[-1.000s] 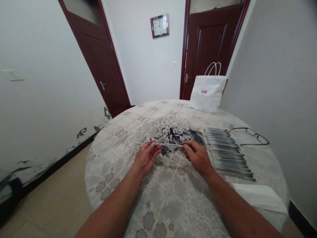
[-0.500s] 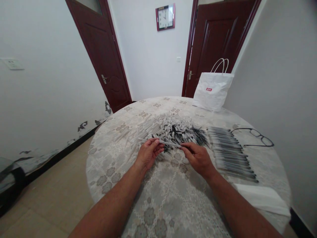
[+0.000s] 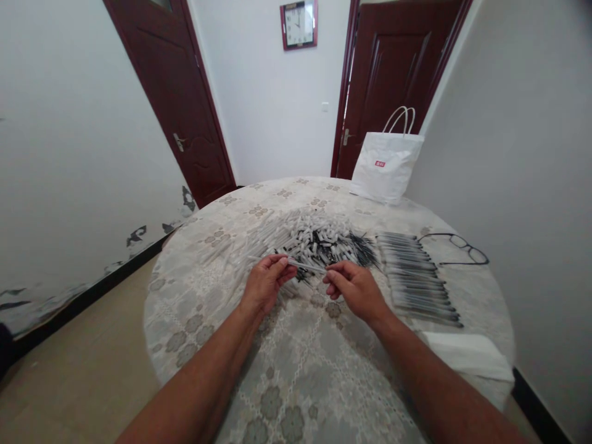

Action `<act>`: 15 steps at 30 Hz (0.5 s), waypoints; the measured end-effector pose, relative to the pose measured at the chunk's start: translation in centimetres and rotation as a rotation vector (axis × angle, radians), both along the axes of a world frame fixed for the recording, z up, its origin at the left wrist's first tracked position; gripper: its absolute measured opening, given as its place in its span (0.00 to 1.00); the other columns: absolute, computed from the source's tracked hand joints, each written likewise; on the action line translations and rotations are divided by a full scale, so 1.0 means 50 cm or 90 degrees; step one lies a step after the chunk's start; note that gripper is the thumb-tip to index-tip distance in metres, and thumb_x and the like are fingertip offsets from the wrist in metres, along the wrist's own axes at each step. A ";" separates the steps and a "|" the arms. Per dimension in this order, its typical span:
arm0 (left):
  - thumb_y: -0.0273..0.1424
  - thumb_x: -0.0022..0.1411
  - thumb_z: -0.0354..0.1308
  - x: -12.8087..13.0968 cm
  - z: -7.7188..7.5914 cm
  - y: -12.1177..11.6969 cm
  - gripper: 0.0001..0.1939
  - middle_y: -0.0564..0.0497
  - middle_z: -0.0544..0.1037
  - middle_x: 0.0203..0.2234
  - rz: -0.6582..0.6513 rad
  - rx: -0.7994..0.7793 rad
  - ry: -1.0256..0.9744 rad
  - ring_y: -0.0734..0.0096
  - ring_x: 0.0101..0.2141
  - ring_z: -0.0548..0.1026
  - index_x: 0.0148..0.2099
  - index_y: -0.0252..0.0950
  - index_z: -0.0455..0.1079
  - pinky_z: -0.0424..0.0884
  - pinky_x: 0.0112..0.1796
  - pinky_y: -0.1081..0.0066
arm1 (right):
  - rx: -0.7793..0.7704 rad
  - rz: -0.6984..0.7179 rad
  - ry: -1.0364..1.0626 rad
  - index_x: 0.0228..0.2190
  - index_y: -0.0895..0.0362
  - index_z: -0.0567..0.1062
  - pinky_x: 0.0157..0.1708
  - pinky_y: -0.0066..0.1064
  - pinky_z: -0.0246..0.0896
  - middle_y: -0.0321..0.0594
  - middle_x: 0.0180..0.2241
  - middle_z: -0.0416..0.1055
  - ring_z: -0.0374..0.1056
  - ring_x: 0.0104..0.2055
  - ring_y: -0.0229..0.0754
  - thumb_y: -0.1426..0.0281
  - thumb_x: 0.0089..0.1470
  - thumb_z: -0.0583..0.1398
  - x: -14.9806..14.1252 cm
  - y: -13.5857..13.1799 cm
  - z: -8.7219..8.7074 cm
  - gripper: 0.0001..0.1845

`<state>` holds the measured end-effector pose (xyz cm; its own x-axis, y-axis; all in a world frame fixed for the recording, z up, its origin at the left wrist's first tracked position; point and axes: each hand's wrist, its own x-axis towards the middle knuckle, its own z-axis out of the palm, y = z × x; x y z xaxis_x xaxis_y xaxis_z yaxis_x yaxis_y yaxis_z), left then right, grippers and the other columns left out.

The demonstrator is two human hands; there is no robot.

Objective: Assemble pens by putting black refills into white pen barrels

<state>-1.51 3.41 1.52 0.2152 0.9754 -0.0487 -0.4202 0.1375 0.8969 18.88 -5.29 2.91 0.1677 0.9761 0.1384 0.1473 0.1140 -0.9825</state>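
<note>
One thin pale tube, probably in the middle of its work, is pinched at its two ends by the left hand and the right hand, beside the loose pile, which looks largely left to do, while the tidy row of dark-tipped tubes at right seems finished.

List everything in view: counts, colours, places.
Walls: three, pale, left, far and right
Doors: two, dark red, far left and right
Clock: one, red-framed, far wall
Switch: one, white, below clock
Floor: one, tan, lower left
Table: one, patterned grey-beige cloth, centre
Bag: one, white, table's far right
Glasses: one, dark, table's right
Row of pens: uncountable, clear, dark-ended, left of glasses
Loose pen parts: many, white and black, mid-table
Flat item: one, white, unclear, table's near right
Slim tube: one, whitish, held mid-picture
Left hand: one, bare, tube's left end
Right hand: one, bare, right end
</note>
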 end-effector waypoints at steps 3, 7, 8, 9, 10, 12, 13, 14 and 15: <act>0.33 0.54 0.70 0.001 0.005 0.001 0.17 0.46 0.81 0.34 0.006 0.016 0.022 0.68 0.33 0.81 0.43 0.32 0.73 0.78 0.43 0.64 | -0.073 0.002 0.122 0.34 0.58 0.74 0.21 0.28 0.69 0.40 0.27 0.78 0.72 0.22 0.38 0.59 0.52 0.64 -0.005 0.010 0.001 0.15; 0.35 0.53 0.70 0.003 0.003 0.008 0.17 0.48 0.81 0.34 0.010 0.017 0.051 0.68 0.33 0.80 0.42 0.32 0.73 0.78 0.44 0.64 | -0.137 0.017 0.210 0.33 0.58 0.73 0.20 0.27 0.68 0.39 0.28 0.77 0.71 0.22 0.36 0.59 0.50 0.65 -0.004 0.025 -0.007 0.15; 0.35 0.53 0.70 0.003 0.002 0.009 0.17 0.48 0.81 0.34 0.017 0.020 0.052 0.68 0.34 0.80 0.42 0.32 0.74 0.78 0.44 0.64 | -0.149 0.024 0.198 0.34 0.57 0.72 0.21 0.27 0.67 0.38 0.27 0.77 0.71 0.22 0.37 0.60 0.52 0.64 -0.003 0.026 -0.009 0.13; 0.35 0.54 0.70 0.004 0.000 0.010 0.16 0.49 0.81 0.34 0.019 0.024 0.053 0.68 0.34 0.80 0.42 0.33 0.74 0.78 0.45 0.64 | -0.150 0.030 0.158 0.35 0.56 0.72 0.21 0.28 0.67 0.37 0.27 0.76 0.71 0.22 0.37 0.61 0.55 0.62 -0.002 0.026 -0.011 0.12; 0.35 0.54 0.70 0.004 -0.001 0.009 0.16 0.49 0.81 0.35 0.017 0.025 0.056 0.68 0.35 0.80 0.42 0.33 0.74 0.78 0.45 0.63 | -0.130 0.030 0.089 0.35 0.56 0.72 0.24 0.28 0.67 0.37 0.28 0.76 0.71 0.24 0.37 0.62 0.57 0.61 -0.001 0.025 -0.012 0.10; 0.35 0.55 0.69 0.005 -0.003 0.006 0.15 0.48 0.81 0.37 -0.003 0.027 0.068 0.67 0.36 0.81 0.43 0.34 0.74 0.77 0.47 0.62 | -0.033 0.013 -0.115 0.36 0.55 0.74 0.32 0.30 0.67 0.38 0.31 0.77 0.73 0.30 0.39 0.65 0.60 0.59 0.005 0.020 -0.011 0.07; 0.35 0.55 0.69 0.006 -0.003 0.004 0.15 0.47 0.81 0.38 -0.020 0.029 0.077 0.66 0.37 0.81 0.43 0.34 0.74 0.77 0.47 0.62 | 0.031 0.003 -0.224 0.37 0.55 0.75 0.37 0.31 0.67 0.39 0.33 0.77 0.73 0.34 0.40 0.66 0.61 0.59 0.009 0.016 -0.010 0.06; 0.35 0.55 0.69 0.008 -0.002 0.000 0.16 0.46 0.81 0.39 -0.040 0.032 0.086 0.65 0.38 0.81 0.43 0.34 0.74 0.77 0.48 0.61 | 0.092 -0.004 -0.320 0.38 0.55 0.76 0.41 0.31 0.65 0.40 0.36 0.77 0.73 0.38 0.41 0.67 0.61 0.59 0.013 0.013 -0.008 0.06; 0.35 0.55 0.70 0.009 -0.001 -0.004 0.16 0.46 0.82 0.39 -0.060 0.037 0.093 0.64 0.39 0.81 0.43 0.34 0.74 0.77 0.48 0.60 | 0.139 -0.005 -0.399 0.39 0.55 0.76 0.44 0.32 0.63 0.41 0.38 0.77 0.72 0.42 0.41 0.68 0.62 0.59 0.018 0.010 -0.005 0.06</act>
